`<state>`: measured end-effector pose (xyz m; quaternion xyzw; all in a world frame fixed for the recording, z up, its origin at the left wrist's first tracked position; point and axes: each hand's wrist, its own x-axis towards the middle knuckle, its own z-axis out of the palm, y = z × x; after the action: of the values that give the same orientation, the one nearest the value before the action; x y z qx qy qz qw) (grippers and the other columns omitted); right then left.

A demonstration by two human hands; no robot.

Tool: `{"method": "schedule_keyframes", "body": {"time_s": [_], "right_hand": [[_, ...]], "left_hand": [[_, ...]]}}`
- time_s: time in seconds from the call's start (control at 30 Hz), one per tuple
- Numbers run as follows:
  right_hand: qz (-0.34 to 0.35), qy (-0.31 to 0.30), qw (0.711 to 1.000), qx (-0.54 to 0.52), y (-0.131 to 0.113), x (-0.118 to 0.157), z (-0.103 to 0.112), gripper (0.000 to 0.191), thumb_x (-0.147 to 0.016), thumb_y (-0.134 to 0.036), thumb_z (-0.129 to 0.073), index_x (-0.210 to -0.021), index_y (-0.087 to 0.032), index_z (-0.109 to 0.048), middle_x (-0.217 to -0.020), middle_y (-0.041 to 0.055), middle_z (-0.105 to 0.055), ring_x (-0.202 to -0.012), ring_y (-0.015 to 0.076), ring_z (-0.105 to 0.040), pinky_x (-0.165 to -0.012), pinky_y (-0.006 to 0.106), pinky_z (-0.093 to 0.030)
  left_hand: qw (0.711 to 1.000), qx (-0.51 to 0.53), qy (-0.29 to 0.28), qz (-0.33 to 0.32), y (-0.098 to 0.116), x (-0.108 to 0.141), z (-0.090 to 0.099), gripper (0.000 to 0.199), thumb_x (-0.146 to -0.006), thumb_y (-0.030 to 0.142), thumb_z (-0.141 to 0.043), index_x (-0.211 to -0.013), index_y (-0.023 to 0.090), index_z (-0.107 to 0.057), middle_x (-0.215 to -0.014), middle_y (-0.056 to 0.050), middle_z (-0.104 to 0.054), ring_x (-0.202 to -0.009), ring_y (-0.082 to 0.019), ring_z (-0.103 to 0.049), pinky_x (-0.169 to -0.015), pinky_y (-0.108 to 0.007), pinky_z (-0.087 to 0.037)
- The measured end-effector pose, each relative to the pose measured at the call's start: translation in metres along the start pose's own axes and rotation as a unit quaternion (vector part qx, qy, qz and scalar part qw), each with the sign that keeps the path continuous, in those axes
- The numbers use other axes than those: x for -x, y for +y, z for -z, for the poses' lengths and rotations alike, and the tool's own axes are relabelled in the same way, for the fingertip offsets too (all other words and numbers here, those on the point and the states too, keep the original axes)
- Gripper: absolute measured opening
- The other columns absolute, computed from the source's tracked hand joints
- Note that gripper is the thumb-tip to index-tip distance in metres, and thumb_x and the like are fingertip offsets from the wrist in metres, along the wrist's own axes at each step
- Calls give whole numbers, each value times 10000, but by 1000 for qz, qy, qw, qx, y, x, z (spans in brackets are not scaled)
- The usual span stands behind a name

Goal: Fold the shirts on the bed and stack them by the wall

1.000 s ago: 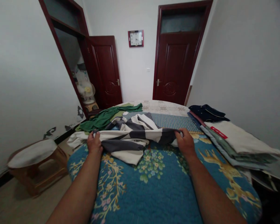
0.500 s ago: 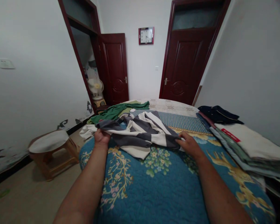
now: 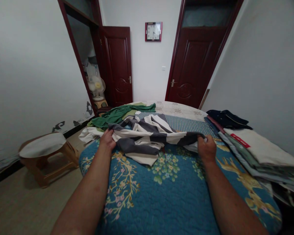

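Observation:
A grey-and-white striped garment (image 3: pixel 147 137) lies crumpled across the middle of the table, its near edge stretched sideways between both hands. My left hand (image 3: pixel 108 141) is closed on the left end of that edge. On the right, my right hand (image 3: pixel 206 147) grips the other end in a fist. Between them the cloth runs taut, slightly raised, while a flap hangs below it and the rest bunches up behind. Beneath is a blue quilted cover (image 3: pixel 176 202) with flower patterns. I cannot tell which part of the garment each hand holds.
Folded clothes (image 3: pixel 259 147) are stacked at the right edge of the table. A green garment (image 3: pixel 115 117) lies loose at the far left, near a white cloth (image 3: pixel 89 134). On the floor to the left stands a stool (image 3: pixel 45 147). A wall clock (image 3: pixel 153 31) hangs between two doors.
My right hand has moved to the right, pulling the garment's near edge longer and tauter. My left hand stays closed on its end, shifted slightly. The camera view has tilted a little.

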<state>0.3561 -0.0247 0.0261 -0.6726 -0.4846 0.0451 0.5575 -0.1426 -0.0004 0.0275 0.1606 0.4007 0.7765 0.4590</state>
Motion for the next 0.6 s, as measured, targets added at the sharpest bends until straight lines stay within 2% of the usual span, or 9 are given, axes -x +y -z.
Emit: {"method": "schedule_keyframes", "body": {"time_s": [0.07, 0.13, 0.2, 0.27, 0.33, 0.4, 0.43, 0.5, 0.6], "right_hand": [[13, 2, 1000, -11, -4, 0, 0, 333, -836, -569, -592, -771, -246, -544, -689, -18, -530, -705, 201, -462, -696, 327, -348], [27, 2, 999, -22, -9, 0, 1, 322, -825, -555, -594, -756, -245, -541, -682, -22, -529, -701, 193, -454, -696, 325, -351], [29, -2, 999, -38, -14, 1, 2, 328, -822, -558, -603, -758, -240, -554, -684, -24, -537, -704, 190, -458, -697, 322, -358], [20, -7, 998, -55, -19, 1, 4, 346, -824, -573, -613, -768, -233, -576, -684, -24, -545, -712, 189, -467, -696, 319, -365], [14, -6, 998, -68, -21, 0, 5, 363, -821, -586, -623, -773, -228, -587, -687, -26, -544, -715, 187, -470, -696, 317, -372], [15, -3, 997, -76, -20, -3, 7, 373, -813, -595, -632, -768, -230, -577, -687, -32, -529, -708, 182, -468, -693, 316, -376], [18, -6, 997, -79, -20, -4, 9, 375, -809, -597, -640, -765, -232, -569, -684, -37, -518, -703, 180, -466, -690, 314, -377], [35, -40, 995, -84, -19, -7, 12, 377, -801, -595, -664, -761, -235, -559, -680, -43, -505, -696, 176, -467, -682, 307, -378], [94, -195, 973, -84, -24, -5, 17, 358, -807, -570, -699, -796, -226, -597, -727, -28, -567, -719, 182, -512, -683, 295, -396]], "left_hand": [[998, -53, -28, 33, -4, 5, 0, 147, -921, 293, -670, -1018, 185, -693, -784, -44, -754, -744, -226, -753, -828, -428, -636], [978, -180, -94, 42, -5, 15, 1, 372, -890, 481, -710, -1084, 163, -713, -893, -95, -785, -838, -282, -767, -835, -456, -629], [922, -350, -169, -8, -3, 27, 2, 603, -748, 552, -825, -1204, 173, -716, -1089, -122, -798, -1003, -327, -759, -915, -456, -605], [846, -476, -221, -94, 1, 38, 3, 800, -594, 482, -921, -1309, 199, -700, -1299, -126, -756, -1194, -359, -702, -1035, -436, -550], [788, -538, -265, -140, 4, 46, 2, 836, -581, 437, -913, -1357, 216, -693, -1390, -110, -720, -1276, -366, -659, -1098, -418, -506], [761, -561, -288, -155, 6, 48, -1, 699, -681, 435, -833, -1335, 219, -713, -1329, -87, -751, -1217, -354, -687, -1082, -420, -512], [760, -564, -273, -172, 7, 46, -3, 605, -744, 435, -775, -1306, 218, -726, -1272, -78, -771, -1168, -341, -704, -1061, -423, -522], [777, -551, -178, -248, 11, 39, -8, 453, -843, 410, -659, -1238, 205, -742, -1186, -78, -783, -1121, -317, -709, -1041, -424, -524], [779, -491, 28, -388, 25, 20, -13, 348, -917, 330, -561, -1182, 175, -726, -1184, -100, -752, -1157, -290, -670, -1074, -416, -488]]}}
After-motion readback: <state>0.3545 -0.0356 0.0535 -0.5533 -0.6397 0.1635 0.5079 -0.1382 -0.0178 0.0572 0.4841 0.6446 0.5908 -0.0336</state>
